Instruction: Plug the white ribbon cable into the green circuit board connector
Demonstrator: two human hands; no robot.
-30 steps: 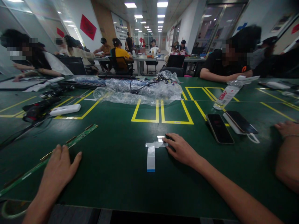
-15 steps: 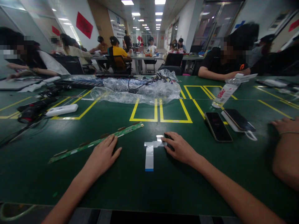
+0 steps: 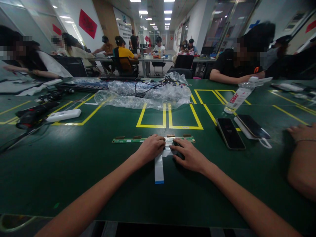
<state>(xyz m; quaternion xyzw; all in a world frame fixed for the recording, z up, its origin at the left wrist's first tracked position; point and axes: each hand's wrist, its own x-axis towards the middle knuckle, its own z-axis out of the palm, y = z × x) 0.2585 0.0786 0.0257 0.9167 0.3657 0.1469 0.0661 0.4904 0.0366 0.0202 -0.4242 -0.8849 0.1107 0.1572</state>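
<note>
A long, narrow green circuit board (image 3: pixel 128 140) lies crosswise in front of me. A white flat ribbon cable (image 3: pixel 159 169) with a blue-edged end runs from the board's middle toward me, bent sideways near its top. My left hand (image 3: pixel 150 147) is closed, its fingers bent and pressed together at the cable's upper end by the board. From the other side my right hand (image 3: pixel 189 154) reaches in, fingers apart, fingertips touching the cable's upper part and thumb resting lower. The fingertips partly hide where cable and board meet.
Clear plastic wrap (image 3: pixel 153 95) with black cables lies beyond the yellow tape outlines. Two phones (image 3: pixel 230 133) and a water bottle (image 3: pixel 238 97) stand to the right, near another person's arm (image 3: pixel 302 161). A black device (image 3: pixel 36 115) and a white stick (image 3: pixel 64 115) are at left.
The circuit board has moved right and turned from slanted to nearly straight across, behind the cable. My left hand has moved right to the cable's upper end. My right hand has barely moved.
</note>
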